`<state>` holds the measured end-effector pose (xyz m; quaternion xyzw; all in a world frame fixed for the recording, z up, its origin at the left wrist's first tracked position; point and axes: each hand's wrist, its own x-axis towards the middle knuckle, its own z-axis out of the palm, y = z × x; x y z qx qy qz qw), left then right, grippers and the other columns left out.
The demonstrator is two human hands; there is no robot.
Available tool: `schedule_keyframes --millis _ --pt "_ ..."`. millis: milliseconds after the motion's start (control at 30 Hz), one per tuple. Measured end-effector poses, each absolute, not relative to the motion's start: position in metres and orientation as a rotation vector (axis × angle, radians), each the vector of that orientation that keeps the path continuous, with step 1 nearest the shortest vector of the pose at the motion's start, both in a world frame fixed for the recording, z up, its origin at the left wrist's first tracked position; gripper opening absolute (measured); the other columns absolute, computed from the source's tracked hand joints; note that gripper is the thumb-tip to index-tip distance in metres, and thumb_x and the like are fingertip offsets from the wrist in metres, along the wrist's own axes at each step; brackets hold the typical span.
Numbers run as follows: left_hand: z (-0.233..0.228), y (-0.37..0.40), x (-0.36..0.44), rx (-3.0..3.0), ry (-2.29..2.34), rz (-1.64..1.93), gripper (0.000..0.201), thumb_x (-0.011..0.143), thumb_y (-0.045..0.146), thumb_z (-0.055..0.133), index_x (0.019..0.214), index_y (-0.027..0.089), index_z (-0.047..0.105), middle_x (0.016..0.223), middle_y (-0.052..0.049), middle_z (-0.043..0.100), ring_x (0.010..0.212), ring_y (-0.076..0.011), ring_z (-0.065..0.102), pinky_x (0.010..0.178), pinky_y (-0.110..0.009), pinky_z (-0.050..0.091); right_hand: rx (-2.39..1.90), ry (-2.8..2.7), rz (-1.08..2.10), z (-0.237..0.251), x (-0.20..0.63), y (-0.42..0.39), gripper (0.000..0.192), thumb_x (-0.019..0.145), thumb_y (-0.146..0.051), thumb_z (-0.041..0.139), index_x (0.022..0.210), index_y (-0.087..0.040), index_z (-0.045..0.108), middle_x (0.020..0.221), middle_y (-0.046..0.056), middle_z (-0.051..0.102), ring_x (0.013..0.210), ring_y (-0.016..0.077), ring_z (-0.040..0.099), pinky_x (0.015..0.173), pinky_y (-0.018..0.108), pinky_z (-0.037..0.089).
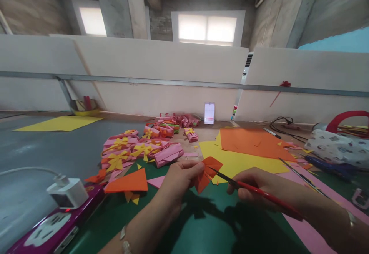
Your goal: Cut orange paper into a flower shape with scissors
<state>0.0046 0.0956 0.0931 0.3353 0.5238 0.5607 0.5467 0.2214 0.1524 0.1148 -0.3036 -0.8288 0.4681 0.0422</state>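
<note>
Near the middle of the head view, my left hand [184,173] pinches a folded orange paper piece [203,186] between thumb and fingers. The paper spreads out in petal-like flaps with cuts in it. My right hand [253,181] grips a pair of scissors [268,197] with red handles, seen nearly edge-on. Their dark pointed blades lie against the orange paper. Left of my left hand are a larger orange paper piece [129,181] and small yellow scraps. Beyond them sits a pile of pink paper rolls [168,155], several bearing yellow paper bows [117,161].
A green mat [201,231] covers the table here. Yellow [245,160] and orange sheets [253,142] lie ahead on the right, beside a pen [271,133]. A purple power strip [54,227] holds a white charger [67,192]. A phone [209,113] stands against the white board.
</note>
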Motion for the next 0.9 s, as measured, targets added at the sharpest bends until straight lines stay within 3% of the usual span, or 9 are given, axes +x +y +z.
schedule_keyframes --millis 267,667,800,900 --pt "0.094 0.095 0.004 0.79 1.251 1.28 0.018 0.061 0.031 0.076 0.068 0.015 0.069 0.061 -0.001 0.063 0.052 -0.0097 0.052 0.052 -0.022 0.039 -0.833 -2.554 1.531 0.116 0.223 0.152 0.043 0.085 -0.058 0.051 0.084 -0.016 0.057 0.066 -0.005 0.033 0.057 0.0088 0.026 0.048 0.022 0.019" --pt "0.092 0.097 0.005 0.805 1.229 1.275 0.016 0.064 0.029 0.074 0.065 0.014 0.069 0.061 -0.002 0.063 0.053 -0.0098 0.051 0.052 -0.022 0.038 -0.837 -2.548 1.513 0.118 0.223 0.149 0.045 0.085 -0.059 0.049 0.074 -0.016 0.052 0.065 -0.005 0.03 0.057 0.0088 0.024 0.048 0.023 0.019" --pt "0.093 0.096 0.005 0.82 1.266 1.266 0.017 0.063 0.029 0.075 0.065 0.013 0.069 0.055 0.0 0.058 0.048 -0.0074 0.045 0.047 -0.02 0.032 -0.942 -2.56 1.42 0.124 0.224 0.147 0.047 0.081 -0.063 0.052 0.081 -0.017 0.059 0.065 -0.004 0.035 0.057 0.0094 0.029 0.048 0.022 0.022" --pt "0.093 0.096 0.005 0.811 1.256 1.27 0.018 0.063 0.03 0.075 0.07 0.014 0.071 0.061 -0.002 0.062 0.052 -0.0093 0.049 0.051 -0.021 0.037 -1.006 -2.573 1.324 0.126 0.226 0.147 0.049 0.079 -0.064 0.053 0.088 -0.017 0.062 0.066 -0.003 0.039 0.058 0.0101 0.032 0.048 0.021 0.024"
